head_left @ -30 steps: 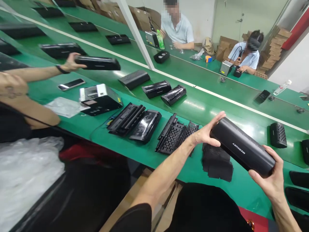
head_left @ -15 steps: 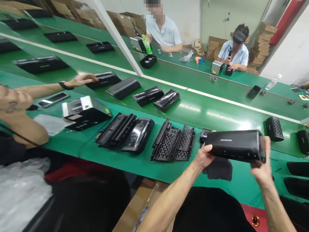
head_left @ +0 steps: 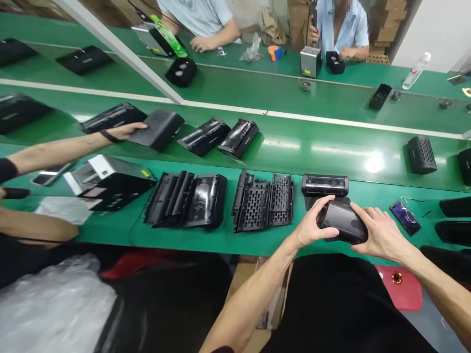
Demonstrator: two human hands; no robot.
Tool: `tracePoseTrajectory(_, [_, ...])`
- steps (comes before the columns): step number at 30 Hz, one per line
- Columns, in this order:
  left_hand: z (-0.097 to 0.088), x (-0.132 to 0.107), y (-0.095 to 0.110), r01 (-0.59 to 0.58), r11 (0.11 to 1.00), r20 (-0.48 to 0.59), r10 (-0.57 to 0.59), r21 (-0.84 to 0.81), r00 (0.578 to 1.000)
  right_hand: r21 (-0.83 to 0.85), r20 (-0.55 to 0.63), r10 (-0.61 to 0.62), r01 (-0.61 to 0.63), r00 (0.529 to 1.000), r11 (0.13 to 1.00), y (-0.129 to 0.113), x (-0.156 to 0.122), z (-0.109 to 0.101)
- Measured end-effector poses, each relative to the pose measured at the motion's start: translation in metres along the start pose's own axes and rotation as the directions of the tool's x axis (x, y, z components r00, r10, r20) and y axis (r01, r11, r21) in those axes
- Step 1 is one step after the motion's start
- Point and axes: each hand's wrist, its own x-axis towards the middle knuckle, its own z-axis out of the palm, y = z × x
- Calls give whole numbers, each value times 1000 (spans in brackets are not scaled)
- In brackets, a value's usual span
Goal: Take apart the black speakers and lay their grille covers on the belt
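Between both hands a black speaker housing [head_left: 344, 221] is held end-on above the green bench [head_left: 206, 240]. My left hand [head_left: 311, 226] grips its left side, thumb toward me and fingers over the far edge. My right hand [head_left: 379, 231] is wrapped round the other side. Just beyond the hands, another black speaker housing [head_left: 325, 185] with a glossy front lies on the bench. Partly hidden under the held housing is a dark flat sheet. Perforated black grille panels [head_left: 253, 206] are piled to the left, beside a glossy black housing [head_left: 208, 201].
A conveyor belt [head_left: 294, 132] carrying several black housings runs behind the bench. At left, a co-worker's hand [head_left: 128, 130] touches one housing [head_left: 158, 128] near a boxy device [head_left: 110, 181]. Eyeglasses and a phone [head_left: 405, 216] lie at right. Two people sit across the belt.
The housing has been lowered toward the bench and turned from lengthwise to end-on, with both hands still on it. The co-worker's hand at left has moved onto another housing. My view has tilted down.
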Motion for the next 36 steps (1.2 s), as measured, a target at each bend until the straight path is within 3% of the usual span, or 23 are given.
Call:
tracePoseTrajectory(4, [11, -35, -23, 111, 982, -61, -121, -156, 991, 324, 66, 72, -90, 995, 942, 26, -38, 18])
tracePoseTrajectory(9, [9, -61, -35, 144, 964, -132, -176, -223, 976, 719, 109, 235, -240, 966, 652, 38, -86, 61])
tracePoseTrajectory(13, [15, -63, -40, 195, 955, -125, -226, -224, 966, 797, 92, 325, -265, 941, 542, 25, -93, 81])
tracePoseTrajectory(18, [18, -61, -43, 261, 931, -127, -300, -256, 945, 852, 235, 300, -344, 925, 395, 29, -84, 77])
tracePoseTrajectory(23, [8, -62, -35, 286, 954, -55, -291, -94, 955, 836, 262, 330, -384, 907, 392, 21, -82, 75])
tracePoseTrajectory(29, [15, -68, -38, 256, 963, -157, -267, -86, 951, 872, 175, 399, -330, 900, 362, 11, -76, 81])
tracePoseTrajectory(33, [11, -69, -36, 330, 943, -104, -332, -30, 938, 869, 301, 330, -400, 894, 290, 18, -68, 73])
tracePoseTrajectory(36, [8, -72, -30, 324, 945, -64, -321, 39, 945, 840, 324, 302, -419, 897, 344, 19, -69, 65])
